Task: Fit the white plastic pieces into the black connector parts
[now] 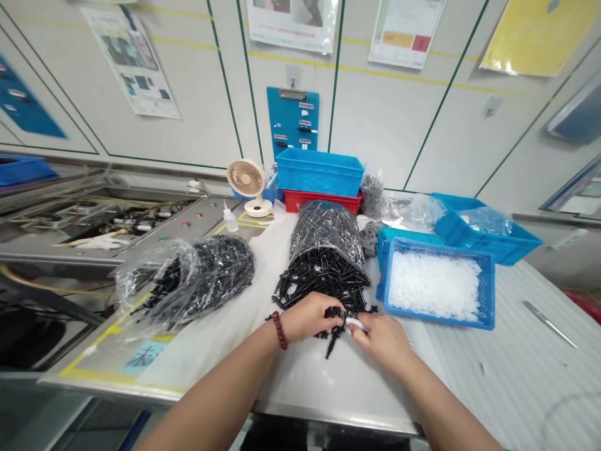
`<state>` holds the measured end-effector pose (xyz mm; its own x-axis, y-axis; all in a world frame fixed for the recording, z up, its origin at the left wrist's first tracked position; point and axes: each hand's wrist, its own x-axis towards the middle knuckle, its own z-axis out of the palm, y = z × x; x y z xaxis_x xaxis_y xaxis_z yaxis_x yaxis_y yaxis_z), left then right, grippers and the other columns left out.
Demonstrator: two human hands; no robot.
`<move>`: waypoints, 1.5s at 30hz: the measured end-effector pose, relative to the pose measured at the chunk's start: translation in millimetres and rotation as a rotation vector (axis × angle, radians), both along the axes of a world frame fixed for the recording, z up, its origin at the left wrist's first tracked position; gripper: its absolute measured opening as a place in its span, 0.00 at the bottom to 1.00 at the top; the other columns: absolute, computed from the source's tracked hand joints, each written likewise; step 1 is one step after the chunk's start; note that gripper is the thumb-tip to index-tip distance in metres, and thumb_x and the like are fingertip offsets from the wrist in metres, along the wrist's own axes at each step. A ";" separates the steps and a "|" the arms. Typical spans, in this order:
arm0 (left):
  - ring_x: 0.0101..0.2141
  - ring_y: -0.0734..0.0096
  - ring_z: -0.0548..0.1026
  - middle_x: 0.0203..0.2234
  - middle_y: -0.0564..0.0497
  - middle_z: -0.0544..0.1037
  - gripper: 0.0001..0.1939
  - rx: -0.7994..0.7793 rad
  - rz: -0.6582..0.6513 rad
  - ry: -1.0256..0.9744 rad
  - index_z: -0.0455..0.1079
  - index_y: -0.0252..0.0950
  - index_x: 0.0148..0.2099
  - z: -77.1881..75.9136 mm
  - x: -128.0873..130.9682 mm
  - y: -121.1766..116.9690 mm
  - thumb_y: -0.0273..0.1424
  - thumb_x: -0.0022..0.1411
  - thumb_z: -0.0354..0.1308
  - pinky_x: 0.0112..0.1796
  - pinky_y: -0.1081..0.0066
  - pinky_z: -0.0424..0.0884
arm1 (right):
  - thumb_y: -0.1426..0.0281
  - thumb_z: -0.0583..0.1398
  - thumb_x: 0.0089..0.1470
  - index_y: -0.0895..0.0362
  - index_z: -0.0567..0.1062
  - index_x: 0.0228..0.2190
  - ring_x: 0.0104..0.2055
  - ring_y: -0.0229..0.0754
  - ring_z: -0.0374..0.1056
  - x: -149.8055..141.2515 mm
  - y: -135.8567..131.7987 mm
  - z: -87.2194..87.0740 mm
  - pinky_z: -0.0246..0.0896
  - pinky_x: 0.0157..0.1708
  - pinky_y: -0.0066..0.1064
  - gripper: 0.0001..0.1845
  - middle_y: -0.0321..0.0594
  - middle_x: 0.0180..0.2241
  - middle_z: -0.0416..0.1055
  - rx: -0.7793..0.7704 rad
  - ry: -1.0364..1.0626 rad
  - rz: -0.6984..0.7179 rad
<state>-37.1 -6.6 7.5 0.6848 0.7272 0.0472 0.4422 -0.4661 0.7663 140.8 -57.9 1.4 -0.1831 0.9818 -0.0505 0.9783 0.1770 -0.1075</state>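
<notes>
My left hand (317, 318), with a red bead bracelet on the wrist, pinches a small black ribbed plastic part (334, 312). Close against it, my right hand (382, 338) is closed round a slim white tool (355, 323), whose end meets the black part. The tool's exact kind is hard to make out. Just beyond my hands, a heap of similar black parts (323, 275) spills from a clear plastic bag (326, 228). One loose black part (333, 343) lies on the table below my fingers.
Left is another clear bag of black parts (211, 275). A blue tray of small white pieces (434, 288) stands at right, near tweezers (549, 324). Behind are a fan (246, 181), a dropper bottle (230, 219), a blue bin (319, 172) and a red bin (323, 202).
</notes>
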 end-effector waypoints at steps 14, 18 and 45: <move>0.18 0.77 0.69 0.15 0.56 0.71 0.07 0.003 -0.009 -0.018 0.72 0.31 0.37 -1.4 -0.2 -1.0 0.25 0.55 0.55 0.24 0.81 0.63 | 0.58 0.51 0.55 0.54 0.74 0.24 0.28 0.40 0.69 -3.2 -1.1 2.0 0.42 0.21 0.27 0.19 0.39 0.25 0.74 0.007 -0.042 -0.051; 0.19 0.77 0.69 0.15 0.57 0.71 0.07 0.010 0.006 -0.010 0.72 0.32 0.37 1.1 -1.1 -0.7 0.24 0.54 0.55 0.25 0.81 0.62 | 0.55 0.50 0.55 0.54 0.73 0.24 0.29 0.40 0.70 -2.3 -0.6 2.6 0.40 0.21 0.27 0.20 0.39 0.24 0.73 -0.009 -0.026 -0.072; 0.19 0.78 0.64 0.20 0.55 0.70 0.12 -0.207 0.371 -0.266 0.68 0.31 0.38 -2.0 -5.2 11.1 0.32 0.52 0.58 0.22 0.78 0.61 | 0.55 0.45 0.58 0.55 0.71 0.25 0.28 0.39 0.68 3.9 1.9 -0.2 0.39 0.21 0.27 0.24 0.39 0.26 0.73 0.007 0.042 -0.103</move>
<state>-42.3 4.6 5.5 0.3621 0.9320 0.0143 0.3258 -0.1410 0.9349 144.7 -56.0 1.2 -0.0828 0.9958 -0.0380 0.9860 0.0763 -0.1483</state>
